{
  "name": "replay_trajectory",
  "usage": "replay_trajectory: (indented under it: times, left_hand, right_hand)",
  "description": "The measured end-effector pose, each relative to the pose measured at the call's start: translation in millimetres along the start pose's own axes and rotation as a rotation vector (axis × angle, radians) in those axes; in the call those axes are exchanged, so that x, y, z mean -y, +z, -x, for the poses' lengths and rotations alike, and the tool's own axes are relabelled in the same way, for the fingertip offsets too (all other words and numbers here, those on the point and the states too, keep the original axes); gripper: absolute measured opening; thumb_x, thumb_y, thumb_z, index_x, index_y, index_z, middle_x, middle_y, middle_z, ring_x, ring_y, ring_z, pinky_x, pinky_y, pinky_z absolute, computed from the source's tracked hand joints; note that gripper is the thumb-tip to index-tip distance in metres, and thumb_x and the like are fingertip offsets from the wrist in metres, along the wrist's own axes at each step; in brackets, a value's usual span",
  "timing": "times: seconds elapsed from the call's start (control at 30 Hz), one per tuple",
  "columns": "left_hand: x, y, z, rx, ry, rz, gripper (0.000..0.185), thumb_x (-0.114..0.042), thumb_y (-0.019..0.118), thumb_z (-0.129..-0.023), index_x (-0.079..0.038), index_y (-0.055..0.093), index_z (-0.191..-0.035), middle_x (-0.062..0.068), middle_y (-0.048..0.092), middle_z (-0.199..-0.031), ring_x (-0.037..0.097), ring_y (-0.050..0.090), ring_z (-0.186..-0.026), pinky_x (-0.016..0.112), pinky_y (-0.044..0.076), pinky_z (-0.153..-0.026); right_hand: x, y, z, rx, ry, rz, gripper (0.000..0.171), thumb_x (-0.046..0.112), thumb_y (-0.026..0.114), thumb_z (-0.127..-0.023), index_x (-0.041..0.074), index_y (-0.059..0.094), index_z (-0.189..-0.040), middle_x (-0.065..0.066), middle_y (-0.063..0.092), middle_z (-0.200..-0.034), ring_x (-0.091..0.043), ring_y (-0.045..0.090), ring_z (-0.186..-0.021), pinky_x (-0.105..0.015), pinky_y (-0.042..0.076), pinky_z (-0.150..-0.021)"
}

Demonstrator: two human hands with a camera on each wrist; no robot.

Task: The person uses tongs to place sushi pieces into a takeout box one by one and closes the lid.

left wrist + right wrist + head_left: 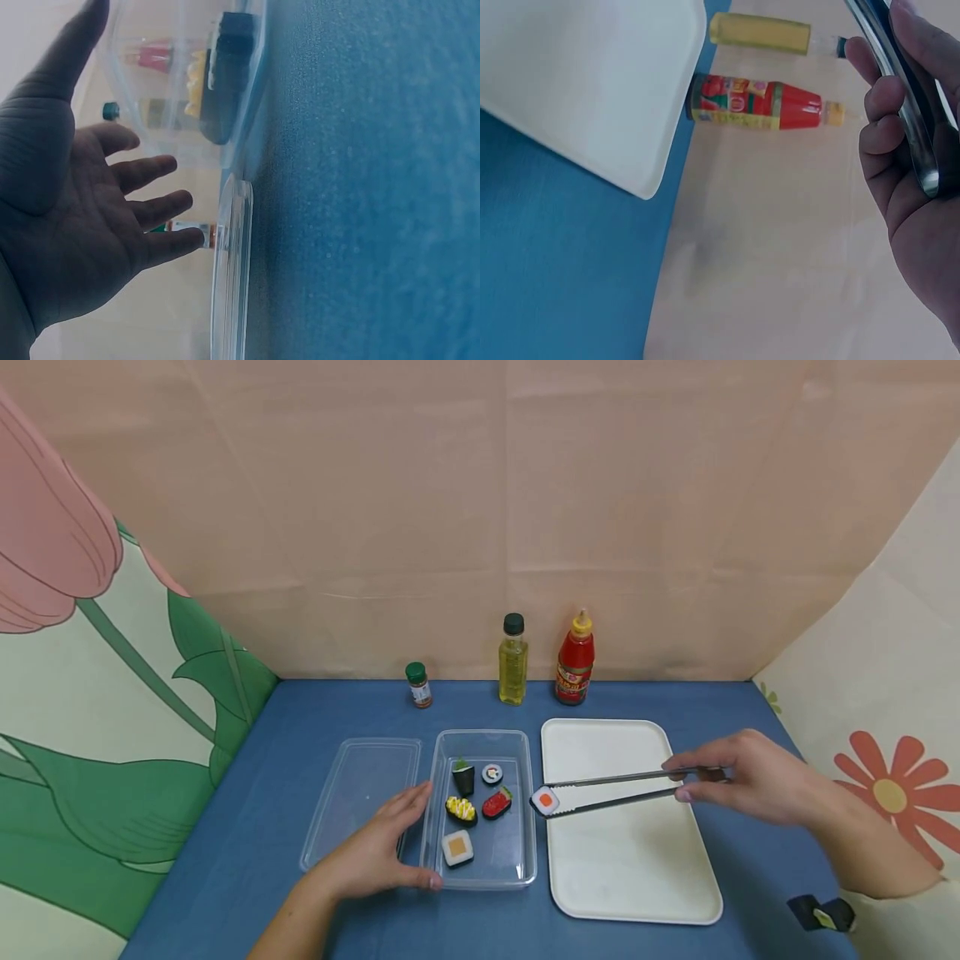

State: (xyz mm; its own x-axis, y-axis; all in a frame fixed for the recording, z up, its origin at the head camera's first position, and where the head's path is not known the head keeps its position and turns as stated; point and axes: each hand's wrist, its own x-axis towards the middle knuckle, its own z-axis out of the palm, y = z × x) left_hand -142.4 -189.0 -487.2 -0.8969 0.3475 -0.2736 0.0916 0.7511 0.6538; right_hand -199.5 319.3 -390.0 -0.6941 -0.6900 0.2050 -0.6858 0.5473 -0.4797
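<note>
**Q:** Gripped how, and by which hand?
**A:** Right hand (750, 781), fingers curled round metal tongs (615, 789); the tong tips pinch a white sushi roll with an orange centre (545, 801), held at the left edge of the white tray (637, 868), just beside the clear container (525, 860).

**Q:** And the left hand?
**A:** Left hand (375, 852) lies with fingers straight against the container's left wall, holding nothing, partly over the clear lid (360, 793).

**Q:** Contents of the container?
**A:** Five toy sushi pieces (472, 806).

**Q:** Background items?
**A:** Along the wall behind: a small spice jar (418, 684), an oil bottle (513, 662) and a red sauce bottle (575, 660), all upright on the blue tabletop (247, 860).
</note>
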Motion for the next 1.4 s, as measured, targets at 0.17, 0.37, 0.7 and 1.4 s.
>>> replay_trajectory:
  times: [0.17, 0.37, 0.7, 1.4]
  left_hand:
    - [-0.5, -0.3, 0.6, 0.002, 0.000, 0.007, 0.125, -0.060, 0.091, -0.070, -0.023, 0.022, -0.167, 0.001, 0.019, -0.173, 0.038, 0.013, -0.158, 0.070, 0.024, -0.117]
    - [-2.1, -0.7, 0.8, 0.001, -0.004, 0.018, 0.125, -0.059, 0.092, -0.070, -0.024, 0.022, -0.167, 0.001, 0.020, -0.172, 0.039, 0.013, -0.158, 0.070, 0.024, -0.116]
    - [-0.2, -0.9, -0.7, 0.008, 0.012, 0.023, 0.124, -0.059, 0.091, -0.071, -0.024, 0.021, -0.168, 0.001, 0.019, -0.173, 0.040, 0.014, -0.157, 0.071, 0.025, -0.116]
    - [3.2, 0.9, 0.5, 0.009, 0.014, 0.026, 0.125, -0.060, 0.090, -0.071, -0.024, 0.020, -0.168, 0.001, 0.019, -0.173, 0.038, 0.014, -0.157, 0.070, 0.025, -0.116]
  right_hand:
    - [5, 1, -10, 0.025, 0.017, -0.033, 0.034, 0.028, 0.087, -0.087, 0.017, 0.079, -0.118, 0.017, 0.075, -0.090, 0.002, 0.056, -0.061, -0.020, 0.044, -0.048]
    - [10, 5, -23, 0.061, 0.011, -0.064, 0.033, 0.029, 0.085, -0.088, 0.019, 0.079, -0.119, 0.015, 0.076, -0.098, 0.000, 0.062, -0.065, -0.022, 0.049, -0.050]
    - [11, 15, -45, 0.112, -0.011, -0.063, 0.031, 0.034, 0.084, -0.089, 0.020, 0.080, -0.116, 0.021, 0.067, -0.080, -0.001, 0.056, -0.063, -0.022, 0.047, -0.052]
    - [34, 27, -95, 0.322, 0.001, -0.040, 0.034, 0.027, 0.086, -0.087, 0.018, 0.080, -0.120, 0.019, 0.073, -0.091, -0.003, 0.056, -0.064, -0.023, 0.052, -0.058]
